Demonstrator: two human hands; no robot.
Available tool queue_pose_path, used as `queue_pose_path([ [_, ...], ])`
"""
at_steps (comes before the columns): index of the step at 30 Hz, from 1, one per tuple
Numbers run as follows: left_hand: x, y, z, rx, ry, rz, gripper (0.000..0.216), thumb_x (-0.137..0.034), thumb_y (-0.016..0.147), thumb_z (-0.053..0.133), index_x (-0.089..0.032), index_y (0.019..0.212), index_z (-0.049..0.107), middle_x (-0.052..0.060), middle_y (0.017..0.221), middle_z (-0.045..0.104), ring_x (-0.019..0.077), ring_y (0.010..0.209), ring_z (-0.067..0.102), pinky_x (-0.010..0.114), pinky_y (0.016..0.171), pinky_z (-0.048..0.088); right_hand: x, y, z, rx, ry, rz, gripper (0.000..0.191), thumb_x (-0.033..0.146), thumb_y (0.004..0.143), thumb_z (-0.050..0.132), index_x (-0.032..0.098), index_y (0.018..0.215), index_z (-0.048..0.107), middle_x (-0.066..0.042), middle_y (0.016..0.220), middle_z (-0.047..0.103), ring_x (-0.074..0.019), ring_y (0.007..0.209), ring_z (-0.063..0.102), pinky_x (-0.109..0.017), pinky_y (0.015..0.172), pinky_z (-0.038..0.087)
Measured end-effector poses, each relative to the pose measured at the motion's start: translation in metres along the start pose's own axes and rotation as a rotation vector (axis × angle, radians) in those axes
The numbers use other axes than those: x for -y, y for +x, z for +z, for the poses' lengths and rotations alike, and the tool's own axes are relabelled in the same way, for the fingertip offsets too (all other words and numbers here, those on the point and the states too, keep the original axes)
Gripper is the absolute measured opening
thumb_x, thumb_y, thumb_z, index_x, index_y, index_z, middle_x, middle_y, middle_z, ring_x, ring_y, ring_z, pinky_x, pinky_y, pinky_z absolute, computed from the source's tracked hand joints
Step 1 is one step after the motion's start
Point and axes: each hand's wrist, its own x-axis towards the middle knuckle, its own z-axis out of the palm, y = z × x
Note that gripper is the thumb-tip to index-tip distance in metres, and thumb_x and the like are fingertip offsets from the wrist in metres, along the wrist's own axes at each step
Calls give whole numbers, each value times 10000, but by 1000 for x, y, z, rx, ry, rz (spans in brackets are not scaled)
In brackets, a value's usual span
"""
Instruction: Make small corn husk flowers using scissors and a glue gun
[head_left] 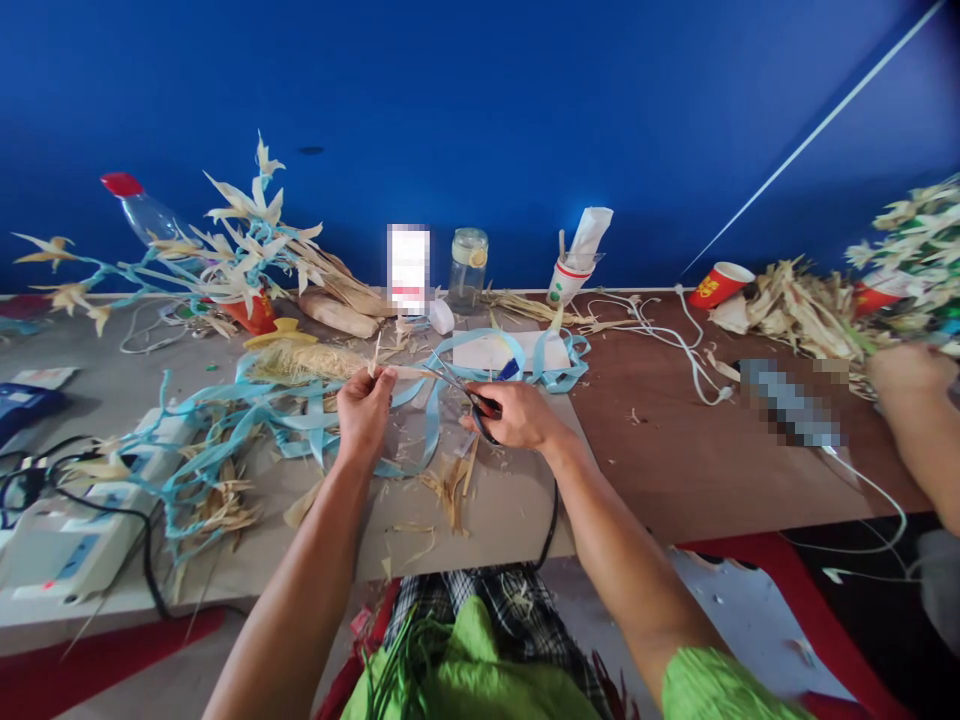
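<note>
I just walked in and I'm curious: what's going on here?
A person in a green top is at a cluttered table. The left hand pinches a pale strip, and the right hand holds scissors with the blades close to it. Light-blue ribbons and dry plant scraps lie about. Another person's hand shows at far right.

You have a jar (468,280) ahead by the blue wall (480,120), 2 red cups (718,286) and a white cable (724,394) at right, a power strip (45,550) at left.

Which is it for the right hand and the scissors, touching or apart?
Touching: the head view shows the right hand gripping the scissors by their handles.
</note>
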Motion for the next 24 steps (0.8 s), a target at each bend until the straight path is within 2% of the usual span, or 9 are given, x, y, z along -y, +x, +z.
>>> queue_pose_path([
  [8,2,0,-3,37,93,63,221,-359,703,660,-158,638,595,-42,524,424,75,474,369,213,470,302,-3,1,0,-8,-62,8,374,425,744,669,245,1072,684,-10,682,651,-158,648,576,-244,570,333],
  [24,1,0,-6,42,270,108,242,-371,730,605,-170,618,531,-50,509,372,82,474,357,219,448,254,0,-1,-5,82,-122,15,370,425,768,645,247,1091,665,-4,713,661,-141,687,583,-233,605,329],
])
